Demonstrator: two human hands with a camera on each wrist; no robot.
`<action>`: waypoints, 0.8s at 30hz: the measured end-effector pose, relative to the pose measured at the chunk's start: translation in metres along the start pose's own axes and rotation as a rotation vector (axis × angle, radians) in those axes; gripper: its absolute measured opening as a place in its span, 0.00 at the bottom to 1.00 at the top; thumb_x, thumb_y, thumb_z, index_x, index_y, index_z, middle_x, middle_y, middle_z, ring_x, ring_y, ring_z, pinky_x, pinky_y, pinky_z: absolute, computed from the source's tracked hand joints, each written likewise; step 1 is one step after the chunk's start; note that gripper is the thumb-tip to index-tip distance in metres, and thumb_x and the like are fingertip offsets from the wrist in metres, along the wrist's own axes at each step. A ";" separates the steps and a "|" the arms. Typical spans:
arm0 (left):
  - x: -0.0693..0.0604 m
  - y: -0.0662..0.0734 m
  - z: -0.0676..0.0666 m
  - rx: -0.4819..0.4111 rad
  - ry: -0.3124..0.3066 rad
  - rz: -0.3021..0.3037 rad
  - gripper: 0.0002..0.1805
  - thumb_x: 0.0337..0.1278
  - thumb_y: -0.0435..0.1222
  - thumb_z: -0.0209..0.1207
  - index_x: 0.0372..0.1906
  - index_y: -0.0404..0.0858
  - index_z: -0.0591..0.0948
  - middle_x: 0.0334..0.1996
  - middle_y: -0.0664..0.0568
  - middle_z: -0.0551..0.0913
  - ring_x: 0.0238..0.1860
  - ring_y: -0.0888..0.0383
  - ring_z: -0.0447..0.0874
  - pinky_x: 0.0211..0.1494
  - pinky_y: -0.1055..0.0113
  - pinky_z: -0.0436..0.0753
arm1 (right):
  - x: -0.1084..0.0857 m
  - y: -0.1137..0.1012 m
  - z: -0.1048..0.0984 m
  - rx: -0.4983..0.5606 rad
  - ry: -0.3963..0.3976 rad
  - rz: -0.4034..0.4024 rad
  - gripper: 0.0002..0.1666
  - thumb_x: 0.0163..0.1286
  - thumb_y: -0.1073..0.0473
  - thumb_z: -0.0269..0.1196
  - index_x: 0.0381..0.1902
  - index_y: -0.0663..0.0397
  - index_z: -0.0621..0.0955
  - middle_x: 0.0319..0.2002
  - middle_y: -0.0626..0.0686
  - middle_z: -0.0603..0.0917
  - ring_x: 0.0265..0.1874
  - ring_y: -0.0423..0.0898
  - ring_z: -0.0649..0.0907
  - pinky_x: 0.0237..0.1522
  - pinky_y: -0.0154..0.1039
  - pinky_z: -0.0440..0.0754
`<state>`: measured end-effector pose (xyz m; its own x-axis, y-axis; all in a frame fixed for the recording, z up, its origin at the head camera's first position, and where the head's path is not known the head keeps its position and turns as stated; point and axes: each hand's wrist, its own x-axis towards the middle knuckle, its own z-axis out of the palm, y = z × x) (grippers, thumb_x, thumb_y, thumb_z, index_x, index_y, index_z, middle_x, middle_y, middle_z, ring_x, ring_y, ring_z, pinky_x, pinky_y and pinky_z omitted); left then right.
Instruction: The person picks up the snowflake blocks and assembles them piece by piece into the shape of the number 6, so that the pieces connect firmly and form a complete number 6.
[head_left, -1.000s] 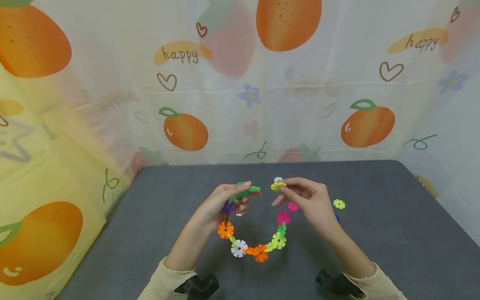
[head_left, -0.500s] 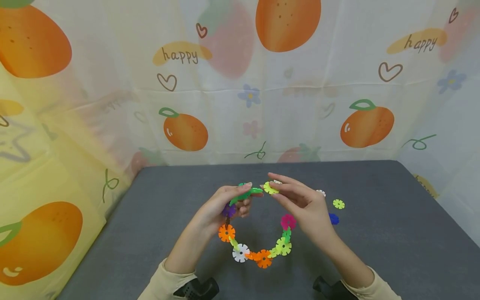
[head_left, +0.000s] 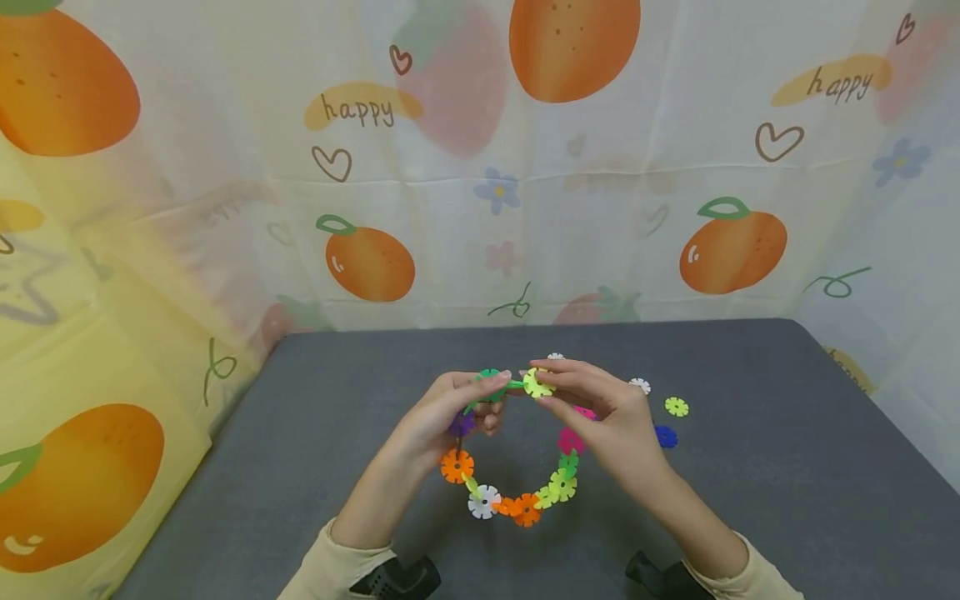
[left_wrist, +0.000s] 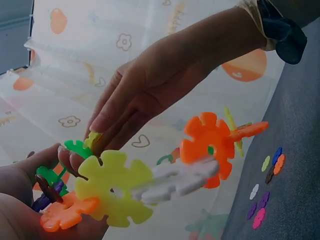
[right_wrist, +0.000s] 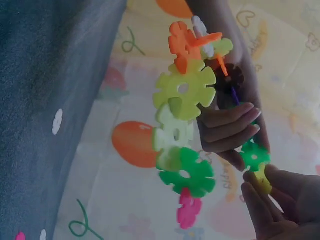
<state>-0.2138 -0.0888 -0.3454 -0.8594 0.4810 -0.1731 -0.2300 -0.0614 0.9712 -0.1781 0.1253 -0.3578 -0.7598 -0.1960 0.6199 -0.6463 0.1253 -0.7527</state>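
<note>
A chain of interlocking plastic snowflake discs hangs from my left hand (head_left: 450, 412), whose thumb and fingers pinch the green discs (head_left: 491, 383) at its upper end. Below the hand it curves through purple, orange (head_left: 457, 467), white (head_left: 484, 502), yellow (head_left: 562, 485), green and pink discs. Between thumb and fingertips, my right hand (head_left: 611, 417) holds a yellow snowflake disc (head_left: 538, 383). In the right wrist view this yellow disc (right_wrist: 262, 182) meets the edge of a green disc (right_wrist: 255, 156); how deep the slots engage cannot be told. Part of the chain's pink end is behind the right hand.
Loose discs lie on the dark grey table (head_left: 750, 500): a yellow one (head_left: 677, 407), a blue one (head_left: 666, 436), a white one (head_left: 640, 386) and another white one (head_left: 556, 356). The left wrist view shows several more, including a pink disc (left_wrist: 259, 218). A fruit-print cloth (head_left: 585, 233) stands behind.
My right hand has moved left, bringing the yellow disc from a gap to the green disc's edge and turning its face toward the head camera. The chain sways slightly; my left hand stays nearly still.
</note>
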 end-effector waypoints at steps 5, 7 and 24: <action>0.001 -0.003 0.001 0.000 -0.017 0.006 0.18 0.66 0.45 0.58 0.20 0.42 0.78 0.16 0.58 0.75 0.22 0.60 0.70 0.36 0.68 0.72 | -0.001 -0.002 0.002 -0.101 0.013 -0.085 0.19 0.57 0.72 0.69 0.48 0.58 0.85 0.54 0.57 0.85 0.55 0.41 0.84 0.50 0.32 0.84; 0.002 -0.004 0.001 -0.006 -0.020 -0.004 0.18 0.66 0.45 0.58 0.20 0.43 0.78 0.16 0.59 0.75 0.21 0.61 0.70 0.36 0.68 0.72 | 0.000 -0.003 0.002 -0.119 -0.006 -0.071 0.26 0.58 0.71 0.69 0.56 0.54 0.82 0.57 0.55 0.83 0.58 0.41 0.82 0.53 0.32 0.82; 0.004 -0.006 0.005 0.004 -0.062 0.002 0.19 0.66 0.45 0.58 0.41 0.29 0.83 0.21 0.55 0.86 0.20 0.62 0.85 0.33 0.67 0.87 | 0.004 0.005 -0.006 0.354 -0.148 0.552 0.22 0.74 0.55 0.57 0.56 0.68 0.72 0.19 0.45 0.81 0.15 0.39 0.75 0.22 0.33 0.78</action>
<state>-0.2138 -0.0823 -0.3514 -0.8297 0.5345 -0.1609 -0.2263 -0.0586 0.9723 -0.1850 0.1308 -0.3575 -0.9385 -0.3287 0.1054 -0.0848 -0.0765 -0.9935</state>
